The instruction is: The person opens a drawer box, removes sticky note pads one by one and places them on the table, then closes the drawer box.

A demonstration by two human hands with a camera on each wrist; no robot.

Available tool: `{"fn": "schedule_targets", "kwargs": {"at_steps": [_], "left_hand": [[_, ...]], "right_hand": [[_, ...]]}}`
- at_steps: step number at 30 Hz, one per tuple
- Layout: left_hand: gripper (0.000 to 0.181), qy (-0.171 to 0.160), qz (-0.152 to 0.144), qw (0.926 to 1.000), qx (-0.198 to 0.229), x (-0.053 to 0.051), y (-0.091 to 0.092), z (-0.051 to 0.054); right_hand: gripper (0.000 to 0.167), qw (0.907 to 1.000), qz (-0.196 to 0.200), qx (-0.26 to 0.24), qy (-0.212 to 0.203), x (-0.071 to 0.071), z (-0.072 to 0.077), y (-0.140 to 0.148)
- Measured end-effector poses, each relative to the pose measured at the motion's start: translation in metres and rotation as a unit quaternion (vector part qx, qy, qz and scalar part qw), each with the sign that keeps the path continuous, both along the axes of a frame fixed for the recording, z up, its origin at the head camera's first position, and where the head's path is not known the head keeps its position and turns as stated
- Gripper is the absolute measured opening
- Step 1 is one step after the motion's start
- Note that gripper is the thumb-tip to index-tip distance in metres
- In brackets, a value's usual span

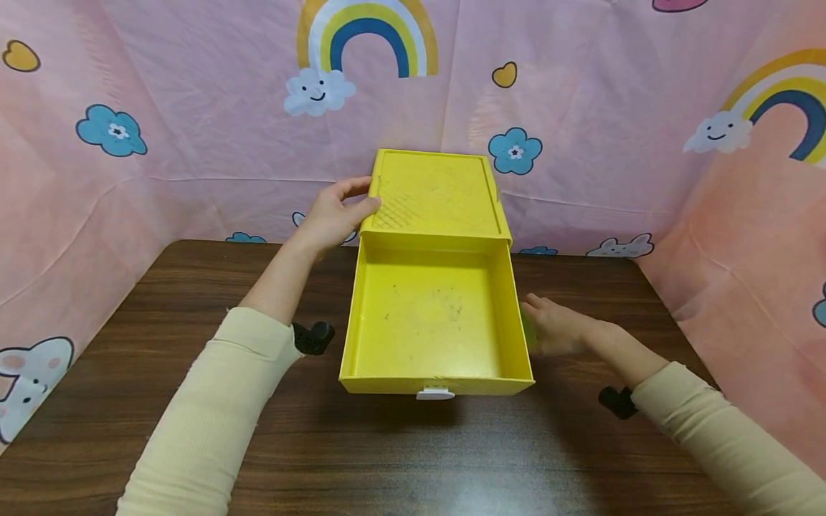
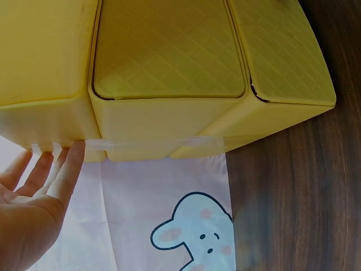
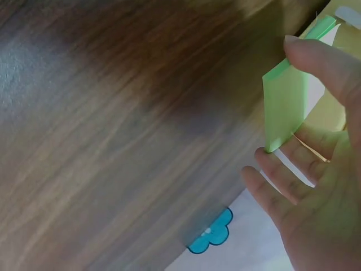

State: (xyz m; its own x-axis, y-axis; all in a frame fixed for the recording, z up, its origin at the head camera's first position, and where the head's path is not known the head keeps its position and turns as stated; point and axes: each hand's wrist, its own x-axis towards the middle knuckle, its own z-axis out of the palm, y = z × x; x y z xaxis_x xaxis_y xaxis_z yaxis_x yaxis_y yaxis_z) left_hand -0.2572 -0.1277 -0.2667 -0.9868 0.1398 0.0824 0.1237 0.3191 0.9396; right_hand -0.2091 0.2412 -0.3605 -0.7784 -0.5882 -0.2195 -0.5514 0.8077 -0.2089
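Note:
A yellow drawer box stands at the back of the table. Its top drawer, pulled out toward me, has a white knob and dark specks on its floor. My left hand rests against the box's upper left edge; in the left wrist view its fingers are straight, their tips touching the yellow wall. Beside the drawer's right wall, my right hand pinches a flat light-green block, like a pad of notes, between thumb and fingers. The head view shows only a sliver of it.
The dark wood table spreads around the box. Behind and beside it hangs a pink cloth with rainbows, flowers and rabbits. A clear tape strip runs along the yellow side. Small black devices sit at the wrists.

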Motion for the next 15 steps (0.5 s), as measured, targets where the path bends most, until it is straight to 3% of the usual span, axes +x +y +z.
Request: {"fn": "schedule_targets", "kwargs": {"at_steps": [8,15], "left_hand": [[0.053,0.006,-0.001,1.0,-0.005,0.0,-0.001,-0.001],[0.054,0.004,0.004,0.9999,-0.011,-0.001,0.0,-0.001]], "right_hand": [[0.076,0.9998,0.003,-0.01,-0.017,0.0,-0.014,0.001],[0.057,0.9993,0.03,-0.02,-0.01,-0.003,-0.025,0.001]]}}
